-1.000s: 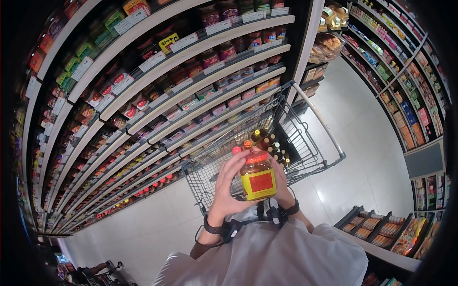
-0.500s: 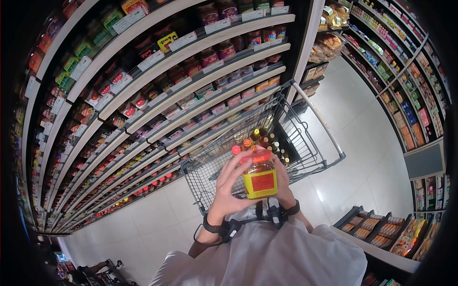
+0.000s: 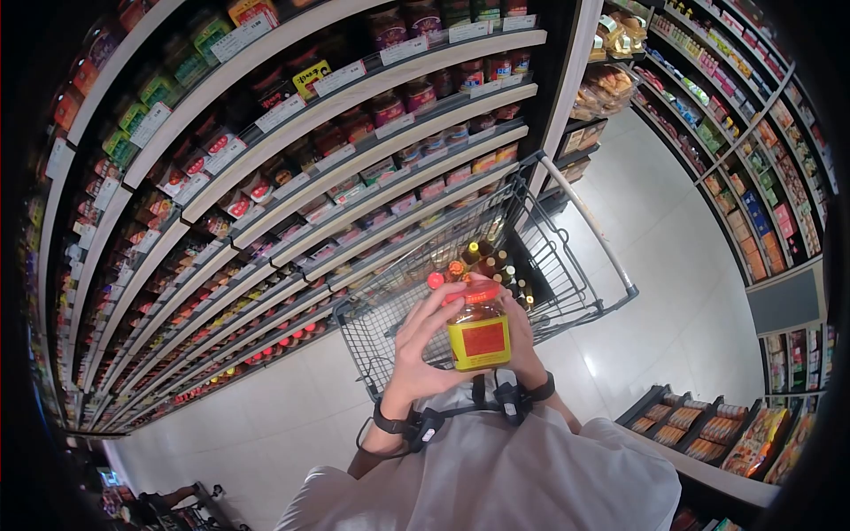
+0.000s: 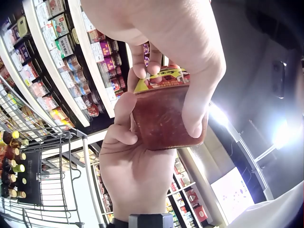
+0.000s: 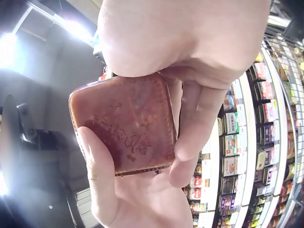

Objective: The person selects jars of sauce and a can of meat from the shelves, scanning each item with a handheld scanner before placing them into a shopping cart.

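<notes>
A squarish glass jar (image 3: 479, 341) with a red lid and a yellow label bearing a red panel is held in front of the body. My left hand (image 3: 418, 352) grips it from the left, fingers up by the lid and thumb low. From the other side my right hand (image 3: 524, 354) holds it, partly hidden behind the glass in the head view. Both wrist views look at the underside: the jar's base (image 4: 164, 118) is reddish brown, and raised marks show on the base (image 5: 126, 126) in the right wrist view.
Beyond the hands stands a wire shopping cart (image 3: 367, 341) with several bottles (image 3: 496, 265) inside. Long shelves (image 3: 354, 173) of jars and packets run along the left. At the lower right is a rack (image 3: 699, 429) of packaged goods, with more shelving (image 3: 753, 203) across the aisle.
The jar and both hands stay almost in place, with only a slight shift and tilt of the jar. The cart stays where it was.
</notes>
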`<state>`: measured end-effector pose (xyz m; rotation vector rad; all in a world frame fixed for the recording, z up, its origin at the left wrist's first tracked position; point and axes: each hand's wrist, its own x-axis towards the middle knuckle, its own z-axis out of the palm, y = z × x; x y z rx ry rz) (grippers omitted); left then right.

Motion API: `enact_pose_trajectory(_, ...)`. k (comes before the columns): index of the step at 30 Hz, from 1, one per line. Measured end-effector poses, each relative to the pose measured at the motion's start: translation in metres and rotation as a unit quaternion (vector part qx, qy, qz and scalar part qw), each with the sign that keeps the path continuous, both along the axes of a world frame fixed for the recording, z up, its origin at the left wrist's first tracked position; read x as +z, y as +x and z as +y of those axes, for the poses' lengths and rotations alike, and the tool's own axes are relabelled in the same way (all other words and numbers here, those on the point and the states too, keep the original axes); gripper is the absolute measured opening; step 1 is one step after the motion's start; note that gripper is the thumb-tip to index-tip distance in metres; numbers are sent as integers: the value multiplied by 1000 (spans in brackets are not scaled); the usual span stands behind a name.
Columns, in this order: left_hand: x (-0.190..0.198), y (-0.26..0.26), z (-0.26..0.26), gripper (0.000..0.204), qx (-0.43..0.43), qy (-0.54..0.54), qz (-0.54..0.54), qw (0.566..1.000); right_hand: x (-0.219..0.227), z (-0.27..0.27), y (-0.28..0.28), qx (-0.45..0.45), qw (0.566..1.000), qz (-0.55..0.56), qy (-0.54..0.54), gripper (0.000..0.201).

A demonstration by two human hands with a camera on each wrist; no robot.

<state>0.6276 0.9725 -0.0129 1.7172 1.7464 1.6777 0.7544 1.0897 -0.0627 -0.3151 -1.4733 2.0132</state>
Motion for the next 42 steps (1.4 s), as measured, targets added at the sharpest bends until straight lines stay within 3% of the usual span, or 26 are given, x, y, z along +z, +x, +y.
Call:
enact_pose_trajectory(1,0,0,0,97,-1,2,0,1000,-2,0,0,-2,1000,-7,-1,54)
enact_pose_trajectory(4,0,1,-1,97,1,2,2,1000,-3,2,3,-32,990,-50,130,54)
enact_pose_trajectory(7,1,2,-2,97,4,-3,0,1000,-3,-1,7,-48,980,-93,169,55)
enact_pose_trajectory(10,1,2,-4,97,7,-1,6,1000,0,-1,2,-6,998,-39,42,55)
enact_pose_trajectory(13,0,1,-5,95,8,1,7,1000,-2,-1,0,3,1000,-21,21,56)
enact_pose_trajectory(19,1,1,-6,87,6,-9,-4,1000,-8,-2,1,-4,999,-25,33,52)
enact_pose_trajectory(21,1,1,-6,85,4,-9,-6,1000,-2,-2,5,-31,986,-60,156,52)
enact_pose_trajectory(23,1,1,-5,85,2,-5,-7,1000,-2,-3,6,-36,983,-66,167,55)
enact_pose_trajectory(26,1,1,-5,86,2,-6,-9,1000,-14,-2,3,-22,996,-41,79,58)
enact_pose_trajectory(34,0,-1,-5,90,-6,-5,-11,1000,-21,-2,0,9,999,-16,-32,54)
enact_pose_trajectory(37,0,-1,-4,91,-5,-3,-11,1000,-18,-4,-2,4,999,-13,-42,56)
enact_pose_trajectory(42,-1,-2,-4,91,-8,-1,-10,1000,-19,-2,-1,-13,999,-40,34,54)
